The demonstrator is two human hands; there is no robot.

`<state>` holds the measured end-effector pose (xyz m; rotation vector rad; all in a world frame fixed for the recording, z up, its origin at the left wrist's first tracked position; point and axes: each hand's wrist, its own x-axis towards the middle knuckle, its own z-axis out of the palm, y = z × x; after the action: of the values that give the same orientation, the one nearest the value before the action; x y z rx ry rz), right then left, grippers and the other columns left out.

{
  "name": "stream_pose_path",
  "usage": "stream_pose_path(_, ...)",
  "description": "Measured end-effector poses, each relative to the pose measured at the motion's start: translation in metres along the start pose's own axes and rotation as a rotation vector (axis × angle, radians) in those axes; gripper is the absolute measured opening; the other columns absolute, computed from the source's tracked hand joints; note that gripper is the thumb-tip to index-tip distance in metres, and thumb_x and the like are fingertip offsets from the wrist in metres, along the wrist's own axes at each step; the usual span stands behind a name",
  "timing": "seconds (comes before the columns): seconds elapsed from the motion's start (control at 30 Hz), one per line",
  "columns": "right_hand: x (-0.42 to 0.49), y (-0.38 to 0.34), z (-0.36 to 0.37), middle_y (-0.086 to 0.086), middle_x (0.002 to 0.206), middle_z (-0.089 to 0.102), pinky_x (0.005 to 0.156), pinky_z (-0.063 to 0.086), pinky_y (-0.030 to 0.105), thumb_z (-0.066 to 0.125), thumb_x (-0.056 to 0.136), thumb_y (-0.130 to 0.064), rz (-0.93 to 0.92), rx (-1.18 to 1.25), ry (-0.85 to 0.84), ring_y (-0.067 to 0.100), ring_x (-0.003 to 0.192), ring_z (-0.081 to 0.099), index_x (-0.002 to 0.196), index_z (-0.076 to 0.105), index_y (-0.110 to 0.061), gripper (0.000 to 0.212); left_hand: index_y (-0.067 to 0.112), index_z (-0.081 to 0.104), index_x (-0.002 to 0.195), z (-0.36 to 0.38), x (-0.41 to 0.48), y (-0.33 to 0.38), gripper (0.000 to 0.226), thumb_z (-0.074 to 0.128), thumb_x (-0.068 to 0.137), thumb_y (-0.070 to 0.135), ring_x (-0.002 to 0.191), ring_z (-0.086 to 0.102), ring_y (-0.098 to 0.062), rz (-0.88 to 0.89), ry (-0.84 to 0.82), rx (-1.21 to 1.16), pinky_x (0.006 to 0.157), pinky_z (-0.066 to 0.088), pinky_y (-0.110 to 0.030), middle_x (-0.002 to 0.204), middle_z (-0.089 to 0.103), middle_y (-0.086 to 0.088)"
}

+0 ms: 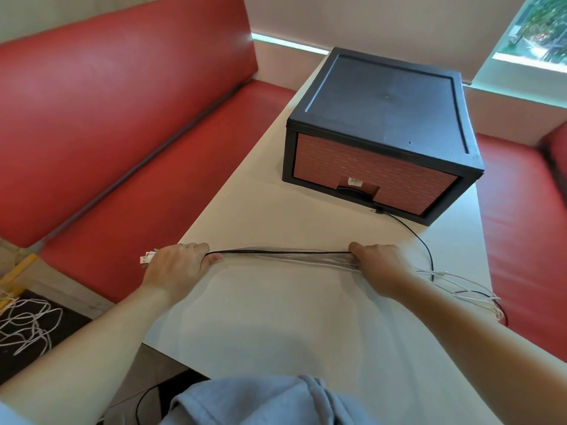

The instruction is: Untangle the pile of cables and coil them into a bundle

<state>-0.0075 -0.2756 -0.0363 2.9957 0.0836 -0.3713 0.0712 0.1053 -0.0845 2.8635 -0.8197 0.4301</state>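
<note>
We hold the cables, one black and several white, pulled into a straight line between our two hands, low over the pale bench. We cannot tell whether the line touches the top.

The left hand sits at 9 o'clock of that line, its fingers curled tight round the bunch. The white plugs stick out just past the hand toward the bench edge. The right hand sits at 3 o'clock, knuckles up and curled round the same bunch.

Beyond the right hand the loose tails spill toward 4 o'clock and reach the bench edge. The black cable arcs away toward 12 o'clock. Its end lies on the bench, touching or just beside the front foot of the box.

That box, black-topped with a brick-patterned front, stands on the bench at 1 o'clock from our hands, well apart from them. A red padded seat runs along the bench at 10 o'clock. On the dark floor at 8 o'clock lies a tangle of white cord. A grey-blue garment bunches at 6 o'clock, against our body.
</note>
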Motion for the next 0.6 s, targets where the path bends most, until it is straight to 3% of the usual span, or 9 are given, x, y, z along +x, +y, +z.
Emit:
stream_pose_path(0.1,-0.015,0.027,0.004,-0.002,0.087,0.066,0.070,0.033,0.033,0.043,0.091,-0.017,0.029,-0.062,0.042,0.028,0.077,0.062,0.107,0.043,-0.023,0.017,0.019,0.051,0.067,0.002,-0.001,-0.001,0.063,0.017,0.090,0.067,0.063,0.064,-0.034,-0.027,-0.022,-0.038,0.051,0.030,-0.032,0.065,0.066,-0.003)
stream_pose_path(0.2,-0.026,0.044,0.001,-0.003,0.081,0.065,0.075,0.032,0.032,0.040,0.089,-0.008,0.051,-0.165,0.092,0.024,0.072,0.061,0.105,0.041,-0.024,0.023,0.017,0.052,0.066,0.001,0.000,-0.001,0.063,0.020,0.091,0.065,0.059,0.064,-0.035,-0.014,-0.026,-0.020,0.049,0.030,-0.032,0.062,0.065,-0.004)
stream_pose_path(0.43,-0.046,0.085,-0.002,-0.004,0.107,0.070,0.063,0.032,0.029,0.042,0.098,-0.014,0.269,-0.173,0.141,0.022,0.085,0.069,0.100,0.039,-0.022,0.009,0.018,0.049,0.064,0.002,-0.002,-0.002,0.065,0.017,0.094,0.066,0.054,0.062,-0.034,-0.010,-0.004,0.001,0.046,0.028,-0.030,0.058,0.062,-0.002)
stream_pose_path(0.5,-0.047,0.089,0.001,-0.003,0.100,0.071,0.058,0.029,0.029,0.039,0.099,-0.016,0.314,-0.194,0.120,0.023,0.081,0.069,0.094,0.032,-0.022,0.011,0.018,0.050,0.064,0.002,-0.002,-0.002,0.071,0.009,0.094,0.068,0.054,0.063,-0.034,-0.009,0.008,-0.002,0.046,0.028,-0.030,0.058,0.062,-0.002)
stream_pose_path(0.6,-0.043,0.086,0.003,0.000,0.084,0.065,0.052,0.032,0.028,0.042,0.090,-0.004,0.398,-0.165,0.085,0.029,0.066,0.058,0.096,0.039,-0.017,0.014,0.018,0.049,0.063,0.002,-0.003,-0.001,0.073,0.007,0.094,0.069,0.054,0.062,-0.034,-0.012,0.021,-0.012,0.046,0.028,-0.030,0.058,0.062,-0.002)
